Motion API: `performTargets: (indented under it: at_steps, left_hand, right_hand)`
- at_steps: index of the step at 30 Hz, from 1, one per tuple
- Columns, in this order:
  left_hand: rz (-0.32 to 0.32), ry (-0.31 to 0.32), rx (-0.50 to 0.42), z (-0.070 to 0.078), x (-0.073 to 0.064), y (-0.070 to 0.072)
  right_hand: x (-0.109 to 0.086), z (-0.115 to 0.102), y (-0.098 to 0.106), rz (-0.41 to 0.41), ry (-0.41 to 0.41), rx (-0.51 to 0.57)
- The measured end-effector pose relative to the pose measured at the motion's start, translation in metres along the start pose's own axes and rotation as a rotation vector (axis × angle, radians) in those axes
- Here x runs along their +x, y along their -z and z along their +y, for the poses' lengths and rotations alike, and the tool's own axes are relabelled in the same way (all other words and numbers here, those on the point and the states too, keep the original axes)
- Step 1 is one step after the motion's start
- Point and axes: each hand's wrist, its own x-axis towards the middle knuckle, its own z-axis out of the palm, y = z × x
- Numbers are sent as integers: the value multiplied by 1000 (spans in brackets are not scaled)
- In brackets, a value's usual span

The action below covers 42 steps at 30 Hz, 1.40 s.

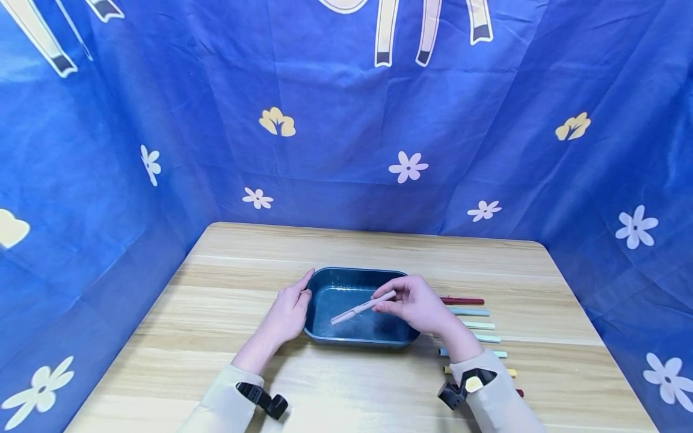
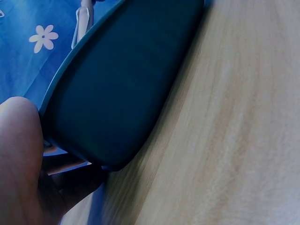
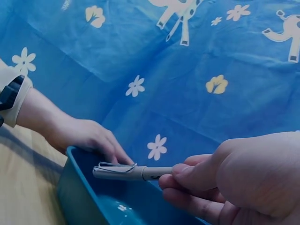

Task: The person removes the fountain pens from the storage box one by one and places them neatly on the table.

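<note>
A dark teal plastic tub [image 1: 354, 341] stands on the wooden table, and its inside floor shows bare under the pen. My left hand [image 1: 288, 313] grips the tub's left end, thumb at the rim and fingers around the outer wall. Over the tub, my right hand [image 1: 419, 305] pinches a pale capped pen [image 1: 352, 313] by one end between thumb and fingers. The pen slants, with its wire-clip cap end [image 3: 117, 171] pointing left and down toward the tub's middle.
To the right of the tub lies a row of several pens, among them a dark red pen [image 1: 465, 300], a blue pen [image 1: 471, 312] and a yellow pen [image 1: 447, 370], partly hidden by my right forearm. A blue patterned curtain [image 1: 335, 162] encloses the table's back and sides.
</note>
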Motion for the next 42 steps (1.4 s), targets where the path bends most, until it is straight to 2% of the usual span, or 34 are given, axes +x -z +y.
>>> performTargets:
  at_steps: [5,12,18,24,33,38,42]
  left_hand:
    - [-5,13,5,0,0,0]
    - [-8,12,-1,1,1,0]
    - [-8,13,0,1,1,-1]
    - [-13,18,-2,1,0,0]
    - [-17,16,-1,2,1,1]
    - [-15,11,-4,1,1,1]
    - [-10,6,0,1,1,1]
  right_hand:
    - [-10,-4,7,12,1,15]
    - [-26,-10,17,45,26,-46]
    - [-41,-22,22,90,7,-63]
    - [-53,-15,31,122,12,-92]
    - [-69,-11,38,156,82,-115]
    - [-78,-10,42,167,95,-109]
    - [-86,-10,47,161,100,-57]
